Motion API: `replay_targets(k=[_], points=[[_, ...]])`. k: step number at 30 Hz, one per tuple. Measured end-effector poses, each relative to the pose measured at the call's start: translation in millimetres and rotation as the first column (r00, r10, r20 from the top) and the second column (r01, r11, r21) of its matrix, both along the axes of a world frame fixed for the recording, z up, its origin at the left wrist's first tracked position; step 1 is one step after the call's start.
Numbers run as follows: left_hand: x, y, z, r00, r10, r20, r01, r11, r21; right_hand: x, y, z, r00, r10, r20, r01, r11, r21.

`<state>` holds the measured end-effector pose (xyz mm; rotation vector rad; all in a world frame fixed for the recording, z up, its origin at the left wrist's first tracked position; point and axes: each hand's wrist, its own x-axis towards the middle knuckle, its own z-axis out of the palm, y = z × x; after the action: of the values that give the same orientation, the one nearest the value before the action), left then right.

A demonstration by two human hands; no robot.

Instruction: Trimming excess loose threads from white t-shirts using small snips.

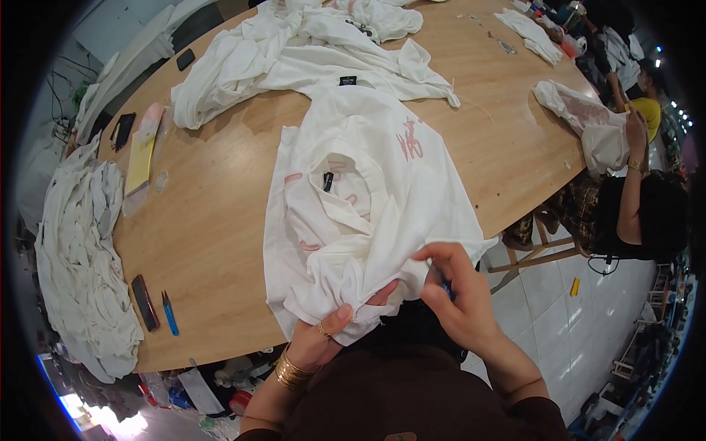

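Note:
A white shirt (434,184) with pink stitched lettering lies bunched at the table's near edge, its rumpled collar opening toward me. My left hand (327,334), with bracelets at the wrist, is closed on a gathered part of the shirt near its lower edge; some of its fingers are hidden beneath the cloth. To the right, my right hand (460,298) has its thumb and forefinger curled at a fold of the same shirt. Something small and blue shows inside that hand, mostly hidden by the fingers.
More white garments (294,51) are heaped at the table's (198,242) far side. Left lie a garment pile (81,257), a dark red phone (145,302), blue snips (170,314) and a yellow packet (143,151). At right, a seated person holds a white garment (588,125).

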<state>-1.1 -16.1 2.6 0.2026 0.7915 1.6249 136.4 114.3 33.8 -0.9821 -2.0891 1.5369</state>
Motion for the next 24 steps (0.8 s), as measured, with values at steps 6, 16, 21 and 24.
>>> replay_targets(k=[6,16,21,24], points=[[-2.5,-0.5,2.9,0.999,-0.032,-0.021,0.031,0.999,-0.03,2.5,-9.6,11.5,0.9,0.4,-0.173,-0.426,0.723,-0.543],[-1.5,-3.2,-4.4,0.992,-0.042,-0.122,0.033,0.997,-0.069,-1.7,-11.6,2.6,0.893,0.431,-0.128,-0.42,0.698,-0.58],[-1.2,-7.0,-11.3,0.989,-0.036,-0.143,0.024,0.996,-0.085,-1.9,-11.7,3.2,0.895,0.428,-0.125,-0.417,0.703,-0.576],[-0.2,-6.8,-10.1,0.989,-0.016,-0.147,0.003,0.996,-0.085,-2.3,-11.7,3.2,0.893,0.433,-0.12,-0.418,0.701,-0.578]])
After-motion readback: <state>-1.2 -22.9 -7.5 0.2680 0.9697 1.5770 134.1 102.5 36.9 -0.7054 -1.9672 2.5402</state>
